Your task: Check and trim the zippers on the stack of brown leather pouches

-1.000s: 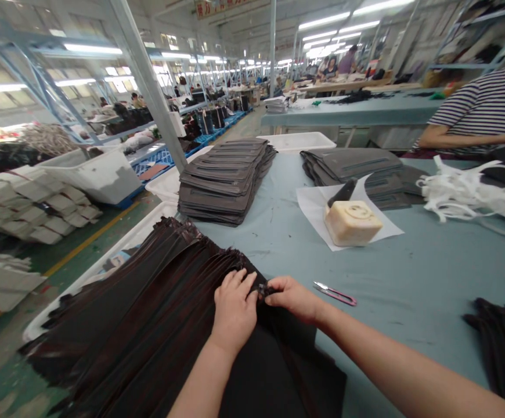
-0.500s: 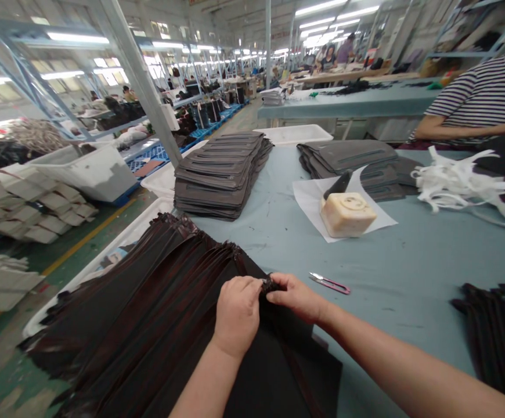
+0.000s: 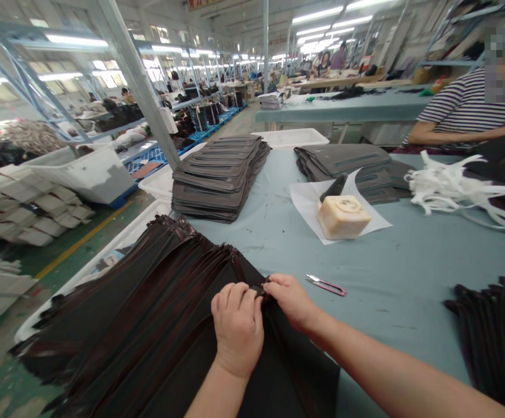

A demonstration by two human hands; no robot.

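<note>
Blue tabletop point(image 3: 392, 261) has snips point(image 3: 325, 285) right of black stack point(image 3: 148, 313). Left hand point(image 3: 237, 322), right hand point(image 3: 291, 301), nearly closed, pinch its edge, likely steadying it

The blue table point(image 3: 392, 255) has dark cloth point(image 3: 307, 371) bottom middle, snips point(image 3: 320, 283) (pink ones!) right of center, a gray pile point(image 3: 217, 174) upper middle.

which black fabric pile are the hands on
The lower-left black fabric pile: left hand and right hand grip its edge; neither touches the far-right pile.

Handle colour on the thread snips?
Pink on the thread snips; best seen in the head view.
</note>
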